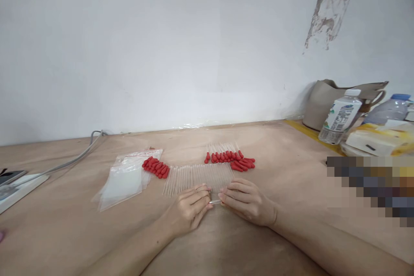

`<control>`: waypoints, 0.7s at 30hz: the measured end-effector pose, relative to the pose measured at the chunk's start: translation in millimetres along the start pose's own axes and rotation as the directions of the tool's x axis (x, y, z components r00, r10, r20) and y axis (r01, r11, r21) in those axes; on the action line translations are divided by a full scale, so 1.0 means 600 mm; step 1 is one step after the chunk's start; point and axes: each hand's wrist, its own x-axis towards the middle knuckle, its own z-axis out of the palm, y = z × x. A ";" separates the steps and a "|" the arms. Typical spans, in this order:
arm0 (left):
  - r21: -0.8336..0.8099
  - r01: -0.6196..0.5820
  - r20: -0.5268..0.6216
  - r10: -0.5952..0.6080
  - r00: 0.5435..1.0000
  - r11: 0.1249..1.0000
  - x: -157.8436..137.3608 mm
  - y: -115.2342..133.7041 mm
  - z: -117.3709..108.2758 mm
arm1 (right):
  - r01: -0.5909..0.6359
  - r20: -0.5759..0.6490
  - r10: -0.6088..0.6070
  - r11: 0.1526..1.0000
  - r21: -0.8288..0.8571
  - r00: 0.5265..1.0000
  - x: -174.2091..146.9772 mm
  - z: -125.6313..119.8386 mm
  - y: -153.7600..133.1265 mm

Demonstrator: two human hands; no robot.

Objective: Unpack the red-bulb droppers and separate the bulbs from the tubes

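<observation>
My left hand (194, 207) and my right hand (246, 200) face each other near the front of the table, fingers closed. A clear glass dropper tube (215, 202) lies level between their fingertips, one end in each hand. A trace of red shows by the fingertips, too small to make out. Just beyond is a row of clear dropper tubes (197, 177), side by side. Red rubber bulbs (155, 167) are heaped to its left, and more loose red bulbs (243, 164) lie at its right. Behind stand out several droppers with red bulbs (226, 155) fitted, tips pointing away.
Clear zip bags (124, 181) lie stacked at the left. Farther left are a grey cable (74, 160), a white box (24, 192) and a dark phone-like object (11, 177). A beige jug (318, 103), a labelled bottle (340, 116) and a blue-capped bottle (390, 110) stand at the right.
</observation>
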 end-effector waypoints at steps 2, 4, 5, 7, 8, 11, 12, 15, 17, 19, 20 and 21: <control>0.040 0.000 -0.006 0.000 1.000 0.999 -0.001 -0.001 0.000 | -0.045 0.016 0.044 0.999 0.030 0.999 -0.001 0.002 -0.001; 0.079 0.009 -0.017 -0.008 1.000 0.997 -0.001 -0.001 0.000 | -0.109 0.043 0.107 0.993 0.048 0.993 0.000 0.002 -0.003; 0.097 0.017 -0.025 -0.014 1.000 0.995 -0.001 -0.002 0.001 | -0.144 0.058 0.141 0.989 0.045 0.988 0.002 0.001 -0.003; 0.130 0.031 -0.041 -0.026 0.999 0.991 0.000 -0.002 0.002 | -0.205 0.080 0.203 0.979 0.020 0.976 0.005 0.001 -0.005; 0.143 0.031 -0.045 -0.025 0.999 0.989 0.001 -0.002 0.002 | -0.227 0.088 0.226 0.974 0.003 0.970 0.007 0.001 -0.006; 0.182 0.025 -0.027 -0.020 0.999 0.983 0.004 -0.001 0.003 | -0.252 0.100 0.252 0.968 -0.016 0.962 0.011 0.002 -0.008; 0.200 0.021 -0.015 -0.018 1.000 0.980 0.006 -0.001 0.002 | -0.254 0.100 0.254 0.967 -0.013 0.962 0.012 0.004 -0.008; 0.252 -0.010 0.020 0.005 1.000 0.968 0.009 0.000 -0.001 | -0.266 0.096 0.265 0.964 -0.004 0.959 0.013 0.006 -0.009; 0.275 -0.046 0.014 0.044 0.999 0.960 0.009 -0.001 -0.002 | -0.271 0.098 0.270 0.963 0.000 0.958 0.013 0.006 -0.009; 0.293 -0.076 -0.015 0.084 0.996 0.953 0.008 -0.003 -0.001 | -0.270 0.104 0.268 0.963 0.004 0.958 0.014 0.005 -0.009; 0.299 -0.088 -0.028 0.101 0.994 0.950 0.007 -0.004 0.000 | -0.269 0.111 0.267 0.963 0.005 0.957 0.014 0.005 -0.009; 0.304 -0.098 -0.039 0.115 0.993 0.948 0.006 -0.005 0.001 | -0.269 0.120 0.266 0.963 0.007 0.956 0.015 0.004 -0.010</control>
